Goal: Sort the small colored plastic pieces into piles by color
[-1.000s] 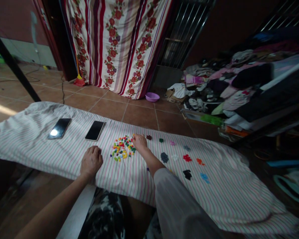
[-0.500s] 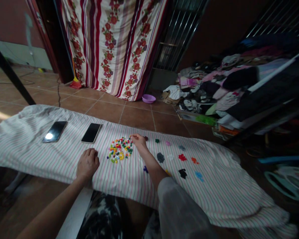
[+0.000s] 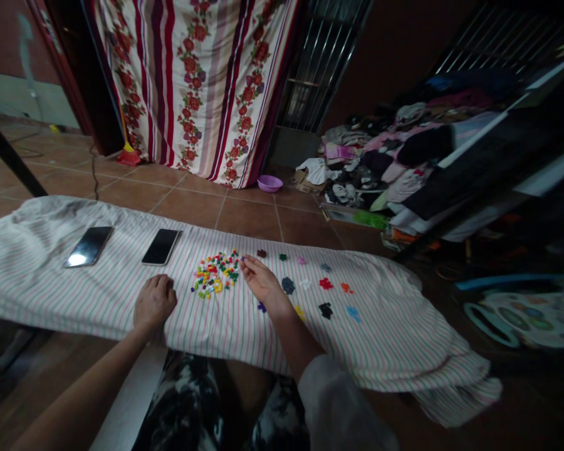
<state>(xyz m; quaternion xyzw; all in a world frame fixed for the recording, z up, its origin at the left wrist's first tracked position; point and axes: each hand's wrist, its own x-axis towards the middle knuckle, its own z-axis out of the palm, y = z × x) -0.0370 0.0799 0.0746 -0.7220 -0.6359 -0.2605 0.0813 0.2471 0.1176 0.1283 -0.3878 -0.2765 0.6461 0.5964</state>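
My right hand (image 3: 262,281) is pinched at the right edge of a mixed pile of small coloured pieces (image 3: 212,275); a tiny dark bluish piece shows at its fingertips. My left hand (image 3: 154,301) rests on the striped cloth (image 3: 207,329) with its fingers curled, left of the pile; nothing shows in it. Right of my right hand lie single-colour clusters, among them dark grey (image 3: 288,285), red (image 3: 326,284), black (image 3: 326,311), light blue (image 3: 354,313) and orange (image 3: 346,288). A purple cluster (image 3: 262,307) sits just below that hand.
Two phones, one at far left (image 3: 88,247) and one nearer the pile (image 3: 161,247), lie on the cloth. Beyond are a purple basin (image 3: 269,183) on the tiled floor, a hanging flowered curtain (image 3: 197,81) and a heap of clothes (image 3: 380,156).
The camera view has shifted slightly. My right hand has drawn back a little from the pile toward me, uncovering the dark red cluster. My left hand stays resting on the cloth.
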